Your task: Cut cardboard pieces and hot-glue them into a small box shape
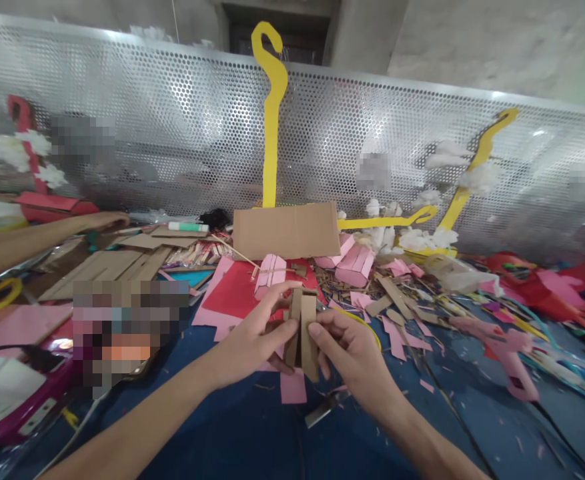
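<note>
Both hands hold a small folded piece of brown cardboard over the middle of the blue table. My left hand grips its left side, and my right hand pinches the right strip between thumb and fingers. The piece stands upright with a narrow gap down its front. Under and behind it lie a red sheet and a pink paper box shape. Below the hands, a pink paper scrap and a metal blade-like tool lie on the table.
A yellow hook-topped stand rises behind a brown cardboard panel. A pink glue gun with a cord lies at right. Cardboard sheets are at left, near another person's arm. Perforated metal closes off the back.
</note>
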### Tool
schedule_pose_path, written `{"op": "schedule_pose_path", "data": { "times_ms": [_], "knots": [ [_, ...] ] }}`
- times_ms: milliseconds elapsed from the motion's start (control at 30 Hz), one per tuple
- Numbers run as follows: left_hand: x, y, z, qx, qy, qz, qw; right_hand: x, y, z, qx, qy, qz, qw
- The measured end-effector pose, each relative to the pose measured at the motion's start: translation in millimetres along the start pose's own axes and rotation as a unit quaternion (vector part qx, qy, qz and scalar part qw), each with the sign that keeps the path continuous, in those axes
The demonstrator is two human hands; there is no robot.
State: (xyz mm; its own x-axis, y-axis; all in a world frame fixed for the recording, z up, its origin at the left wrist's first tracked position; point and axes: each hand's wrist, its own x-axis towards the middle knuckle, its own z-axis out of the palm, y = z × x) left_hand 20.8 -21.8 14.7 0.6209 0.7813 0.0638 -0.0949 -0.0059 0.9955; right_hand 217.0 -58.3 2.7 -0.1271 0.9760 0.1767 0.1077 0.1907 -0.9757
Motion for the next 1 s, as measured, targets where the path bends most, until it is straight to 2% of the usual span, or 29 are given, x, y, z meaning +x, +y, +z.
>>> {"op": "schedule_pose_path", "data": {
  "times_ms": [467,833,1000],
  "knots": [
    [-2.2,-0.3,0.7,0.015,-0.016,0.000,1.000,0.3,2.0,-0.9,0.005,0.018,-0.009,1.000],
    [-1.4,-2.9,0.3,0.035,-0.015,0.002,0.999,1.5,4.6,-2.1,0.004,-0.007,-0.001,1.000],
    [0.3,-2.7,0.3,0.029,0.002,0.002,1.000,-1.4,-3.1,-0.7,0.053,0.005,-0.028,0.998]
  ]
}}
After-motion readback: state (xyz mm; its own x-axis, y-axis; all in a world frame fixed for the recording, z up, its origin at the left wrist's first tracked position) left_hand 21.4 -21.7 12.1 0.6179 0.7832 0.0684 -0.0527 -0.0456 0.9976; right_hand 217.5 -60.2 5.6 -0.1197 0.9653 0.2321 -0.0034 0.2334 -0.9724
